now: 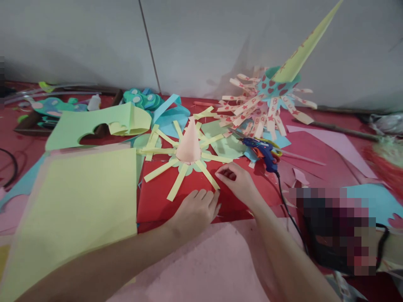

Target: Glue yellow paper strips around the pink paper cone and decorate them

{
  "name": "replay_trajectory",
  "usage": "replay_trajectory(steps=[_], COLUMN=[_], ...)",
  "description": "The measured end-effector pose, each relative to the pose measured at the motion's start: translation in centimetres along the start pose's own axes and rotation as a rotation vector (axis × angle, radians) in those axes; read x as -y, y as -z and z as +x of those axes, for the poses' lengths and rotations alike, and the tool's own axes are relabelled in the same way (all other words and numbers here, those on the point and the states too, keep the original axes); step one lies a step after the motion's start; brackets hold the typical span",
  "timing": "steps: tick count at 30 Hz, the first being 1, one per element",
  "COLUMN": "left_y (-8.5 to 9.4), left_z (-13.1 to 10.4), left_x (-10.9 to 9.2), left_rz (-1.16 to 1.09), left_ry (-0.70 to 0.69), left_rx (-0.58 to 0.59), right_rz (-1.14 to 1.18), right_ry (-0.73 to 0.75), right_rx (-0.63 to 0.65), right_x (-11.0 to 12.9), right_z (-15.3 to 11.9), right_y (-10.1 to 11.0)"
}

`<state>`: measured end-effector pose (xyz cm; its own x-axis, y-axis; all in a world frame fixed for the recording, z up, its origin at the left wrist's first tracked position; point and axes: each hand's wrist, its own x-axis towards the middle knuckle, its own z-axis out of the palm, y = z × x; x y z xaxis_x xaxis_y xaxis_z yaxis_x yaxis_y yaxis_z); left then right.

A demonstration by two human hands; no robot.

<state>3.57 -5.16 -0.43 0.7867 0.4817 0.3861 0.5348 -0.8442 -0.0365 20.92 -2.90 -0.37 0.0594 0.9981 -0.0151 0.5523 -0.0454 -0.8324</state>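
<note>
And here we are at the red card (154, 201), with the pink paper cone (188, 144) upright near its far edge on a scalloped green base (189, 170), yellow strips raying out around it. Eyes on one yellow strip (208, 174): its long axis slants out from the cone toward the card's near edge and to the person's right, its free end pointing in at the hands. The left hand (197, 207) is on the near side of that end, and it's the nearer one, fingers curled, fingertips right at the strip's tip; whether they're clamped on it, I can't tell. Over on the strip's right side, just beside it, the right hand (239, 182) has thumb and fingertips drawn together, nothing visible between them. Beyond that hand, toward the card's far right corner, lies the blue glue gun (268, 158).
</note>
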Motion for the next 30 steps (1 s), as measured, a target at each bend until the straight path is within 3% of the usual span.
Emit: replay_trajectory(steps=[5, 13, 21, 25, 30], left_y=[-0.46, -0.64, -0.82, -0.77, -0.57], left_z=[-0.44, -0.66, -0.73, -0.71, -0.6], left_x=[-0.49, -0.56, -0.51, -0.43, -0.35], left_rz=[-0.084, -0.072, -0.025, -0.031, -0.047], left_ry=[0.033, 0.123, 0.079, 0.071, 0.067], left_rx=[0.099, 0.065, 0.135, 0.135, 0.187], right_rz=[-0.029, -0.022, 0.147, 0.13, 0.097], right_ry=[0.016, 0.023, -0.068, -0.048, -0.002], right_rx=[0.008, 0.017, 0.06, 0.126, 0.103], right_x=[-0.02, 0.06, 0.52, 0.62, 0.63], right_z=[0.05, -0.02, -0.09, -0.14, 0.19], right_y=[-0.02, 0.02, 0.16, 0.08, -0.25])
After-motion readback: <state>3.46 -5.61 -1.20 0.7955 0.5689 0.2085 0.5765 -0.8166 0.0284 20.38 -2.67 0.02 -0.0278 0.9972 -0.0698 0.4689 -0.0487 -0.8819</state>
